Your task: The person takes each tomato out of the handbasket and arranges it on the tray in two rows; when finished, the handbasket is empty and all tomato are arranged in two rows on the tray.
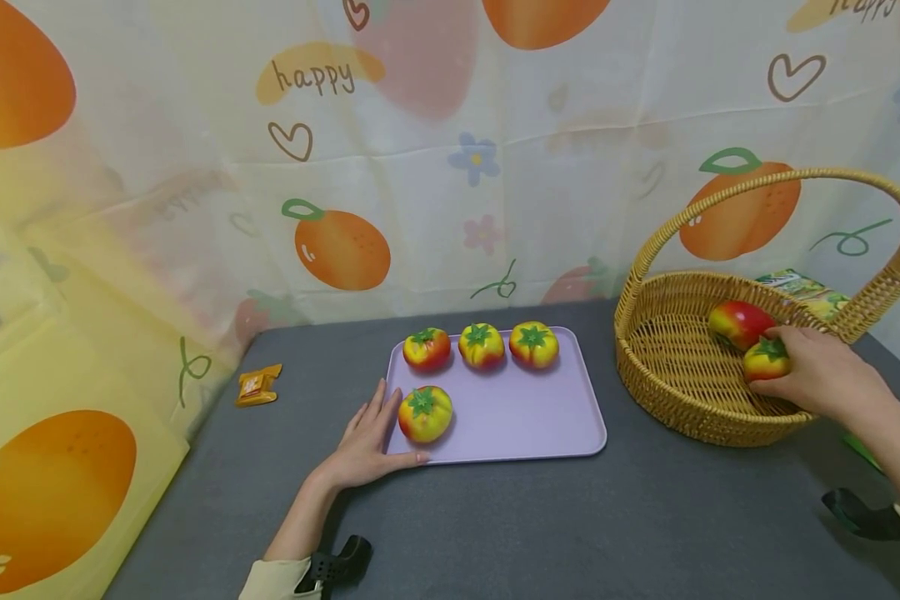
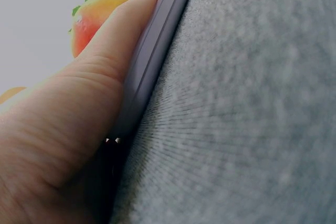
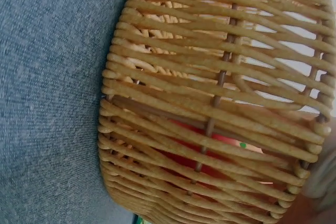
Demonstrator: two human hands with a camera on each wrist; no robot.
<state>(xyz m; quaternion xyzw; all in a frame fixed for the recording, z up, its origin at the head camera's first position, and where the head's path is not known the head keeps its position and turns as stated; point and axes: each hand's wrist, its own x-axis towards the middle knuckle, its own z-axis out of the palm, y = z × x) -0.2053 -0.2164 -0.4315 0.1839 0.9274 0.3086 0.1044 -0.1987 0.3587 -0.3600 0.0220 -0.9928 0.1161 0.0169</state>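
Observation:
A lilac tray point(image 1: 525, 417) lies mid-table with three tomatoes point(image 1: 481, 345) in a row at its back and one tomato point(image 1: 424, 413) at its front left. My left hand point(image 1: 367, 442) rests flat at the tray's front-left corner, fingers straight, thumb along the tray edge point(image 2: 152, 51). A wicker basket point(image 1: 690, 400) with a tall handle stands at the right. Inside it my right hand point(image 1: 810, 375) grips a small tomato point(image 1: 765, 358), beside a larger red fruit point(image 1: 738, 322). The right wrist view shows the basket wall point(image 3: 210, 103) with red showing through.
A small orange wrapped snack point(image 1: 258, 385) lies on the grey cloth at the left. A green packet point(image 1: 802, 287) sits behind the basket. A fruit-print curtain backs the table, and a yellow printed sheet covers the left edge.

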